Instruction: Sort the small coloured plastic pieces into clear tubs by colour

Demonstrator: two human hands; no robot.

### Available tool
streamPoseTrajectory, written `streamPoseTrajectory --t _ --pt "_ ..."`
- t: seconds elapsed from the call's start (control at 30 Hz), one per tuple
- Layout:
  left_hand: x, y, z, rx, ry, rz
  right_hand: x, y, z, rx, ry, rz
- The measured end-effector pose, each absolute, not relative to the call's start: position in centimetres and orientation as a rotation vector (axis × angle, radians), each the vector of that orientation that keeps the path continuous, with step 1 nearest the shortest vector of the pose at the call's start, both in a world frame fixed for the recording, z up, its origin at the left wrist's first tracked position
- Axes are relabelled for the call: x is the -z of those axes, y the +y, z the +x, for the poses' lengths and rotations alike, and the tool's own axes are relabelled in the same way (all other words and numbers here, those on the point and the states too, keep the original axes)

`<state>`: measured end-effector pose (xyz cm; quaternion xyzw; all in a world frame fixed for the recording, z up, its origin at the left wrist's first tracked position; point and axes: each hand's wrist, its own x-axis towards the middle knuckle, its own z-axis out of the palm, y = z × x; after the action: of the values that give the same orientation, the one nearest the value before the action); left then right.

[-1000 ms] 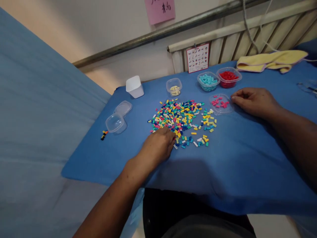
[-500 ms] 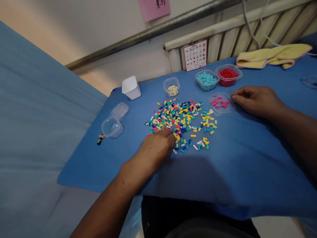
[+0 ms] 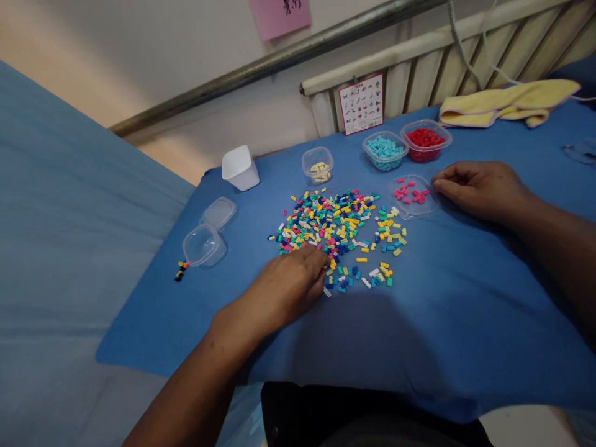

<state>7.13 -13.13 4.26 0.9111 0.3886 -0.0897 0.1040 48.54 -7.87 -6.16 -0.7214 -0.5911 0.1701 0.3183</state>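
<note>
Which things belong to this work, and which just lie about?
Likely involved: mixed bricks at the left hand; clear tray of pink bricks by the right hand; tubs of cream bricks, turquoise bricks, red bricks.
Seemingly incidental: yellow cloth; grey cable.

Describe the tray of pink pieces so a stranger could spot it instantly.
Start at the blue table, then find the right hand. Just beside it lies the clear tray, shallow with scattered pink pieces, unlike the deeper turquoise-filled tub and red-filled tub behind it.

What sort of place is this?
Possibly an indoor workroom: what looks like a radiator by the wall, and a blue-covered table with loose toy building bricks and clear tubs of sorted ones.
</note>
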Motion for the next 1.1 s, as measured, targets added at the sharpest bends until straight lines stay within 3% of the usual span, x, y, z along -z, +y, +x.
streamPoseTrajectory --t 0.13,0.9,1.1 --pt "-4.3 -11.4 7.1 0.041 1.111 2.726 5.6 -8.0 48.1 -0.467 -1.523 -1.949" --pt "-2.9 -9.4 10.1 0.4 1.164 2.664 6.0 -7.7 48.3 -0.439 -1.56 -1.97" --pt "-2.7 -9.5 9.4 0.305 1.157 2.693 6.3 -7.6 48.3 -0.459 -1.555 -1.951"
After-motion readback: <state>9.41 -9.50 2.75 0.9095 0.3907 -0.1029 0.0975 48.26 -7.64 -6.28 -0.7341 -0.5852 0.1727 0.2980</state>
